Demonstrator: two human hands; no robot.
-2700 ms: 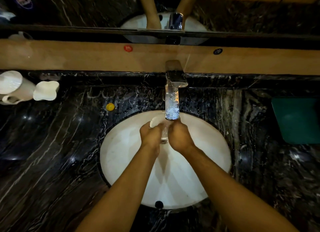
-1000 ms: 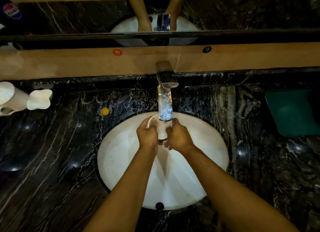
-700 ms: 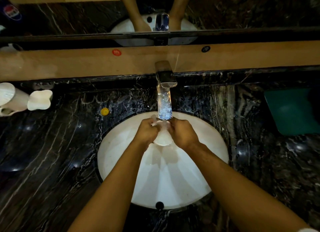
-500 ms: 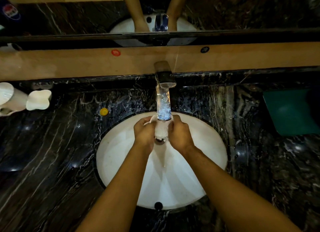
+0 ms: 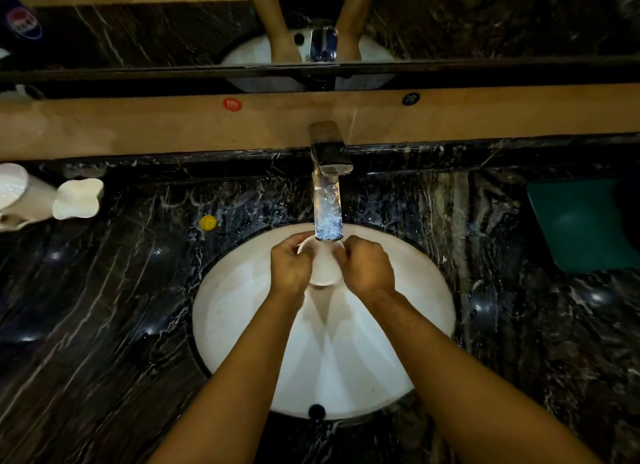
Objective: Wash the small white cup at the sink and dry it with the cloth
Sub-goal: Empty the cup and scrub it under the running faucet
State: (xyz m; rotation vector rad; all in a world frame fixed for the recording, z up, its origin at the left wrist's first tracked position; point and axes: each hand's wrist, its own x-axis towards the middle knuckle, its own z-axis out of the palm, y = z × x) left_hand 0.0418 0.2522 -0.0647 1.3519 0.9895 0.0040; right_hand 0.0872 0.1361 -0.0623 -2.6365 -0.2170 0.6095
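Both hands grasp the small white cup (image 5: 323,267) between them, left hand (image 5: 290,266) and right hand (image 5: 366,268) each a closed grip on its sides, directly under the faucet (image 5: 328,193) stream. White sink (image 5: 242,325) bowl lies open below; desk (image 5: 104,307) rim surrounds it.

The small white cup (image 5: 323,269) sits between the left hand (image 5: 291,266) and right hand (image 5: 367,269), under the chrome tap (image 5: 329,186), over the oval white basin (image 5: 242,318). The folded green cloth (image 5: 581,221) lies far right on the dark marble counter (image 5: 104,325); 2 white ceramic vessels (image 5: 52,196) lie far left.
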